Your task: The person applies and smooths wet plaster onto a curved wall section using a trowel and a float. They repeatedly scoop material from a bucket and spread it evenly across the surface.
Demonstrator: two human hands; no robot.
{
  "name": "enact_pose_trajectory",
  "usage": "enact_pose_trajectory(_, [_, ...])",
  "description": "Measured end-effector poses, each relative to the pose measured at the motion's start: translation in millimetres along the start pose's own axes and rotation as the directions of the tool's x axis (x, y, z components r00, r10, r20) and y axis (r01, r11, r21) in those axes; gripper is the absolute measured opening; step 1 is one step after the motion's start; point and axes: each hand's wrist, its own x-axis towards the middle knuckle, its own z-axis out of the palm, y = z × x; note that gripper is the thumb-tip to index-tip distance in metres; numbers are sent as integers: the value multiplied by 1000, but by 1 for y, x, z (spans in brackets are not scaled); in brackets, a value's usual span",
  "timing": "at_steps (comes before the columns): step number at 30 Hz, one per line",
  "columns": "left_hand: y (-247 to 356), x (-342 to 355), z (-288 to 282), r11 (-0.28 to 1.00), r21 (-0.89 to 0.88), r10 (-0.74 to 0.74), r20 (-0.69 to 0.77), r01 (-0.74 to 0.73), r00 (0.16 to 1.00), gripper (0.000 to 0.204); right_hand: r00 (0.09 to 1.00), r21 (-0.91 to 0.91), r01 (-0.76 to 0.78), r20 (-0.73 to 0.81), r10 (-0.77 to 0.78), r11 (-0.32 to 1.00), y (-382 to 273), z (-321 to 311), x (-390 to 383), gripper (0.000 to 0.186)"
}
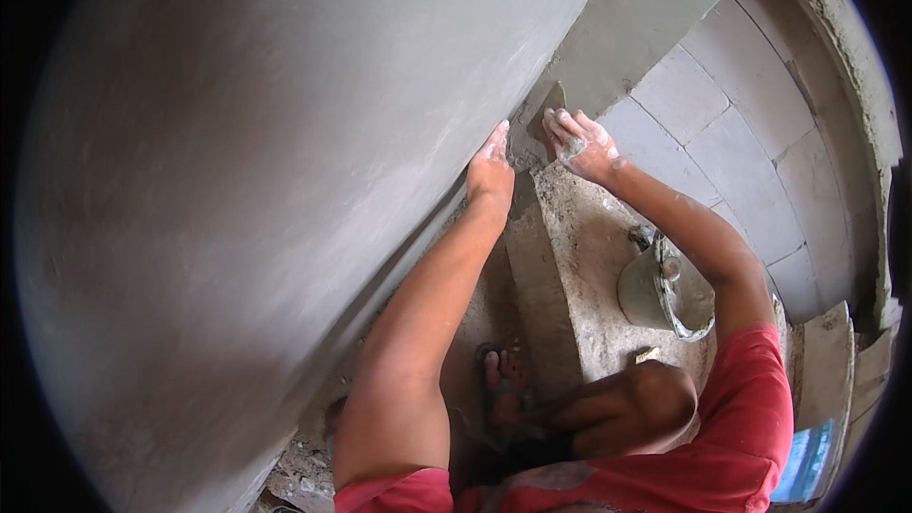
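Note:
My right hand (579,144), smeared with pale plaster, is closed on a thin flat trowel (555,100). The tool's pointed corner shows past the fingertips; its handle is hidden. It lies against the wet grey plaster strip (608,24), at the inner corner with the large smooth plastered wall (256,133). Just to the left, my left hand (491,166) rests with fingers extended along that wall's edge, its fingertips whitened. Rough wet mortar (525,145) sits between my two hands.
A mortar-smeared bucket (646,290) stands on the rough concrete ledge (584,228) by my right forearm. Bare grey blocks (741,133) form the wall at right. My bent knee (660,394) and sandalled foot (503,380) are below. Rubble (304,475) lies at the wall's foot.

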Motion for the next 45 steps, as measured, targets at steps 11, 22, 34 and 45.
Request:
enact_pose_trajectory(11, [-2, -2, 0, 996, 92, 11, 19, -13, 1000, 58, 872, -54, -479, -145, 468, 876, 59, -75, -10, 60])
enact_pose_trajectory(22, [-5, -7, 1, 999, 32, 19, 9, -19, 1000, 57, 861, -75, -501, -145, 488, 862, 23, -39, 33, 65])
enact_pose_trajectory(34, [-14, -6, -11, 999, -28, 23, 13, -22, 1000, 54, 892, 39, -447, 93, 442, 894, -14, -21, 32, 73])
enact_pose_trajectory(45, [3, 9, -70, 1000, 7, 1, 14, -1, 1000, 58, 873, 257, -479, 239, 425, 839, -10, -17, -7, 60])
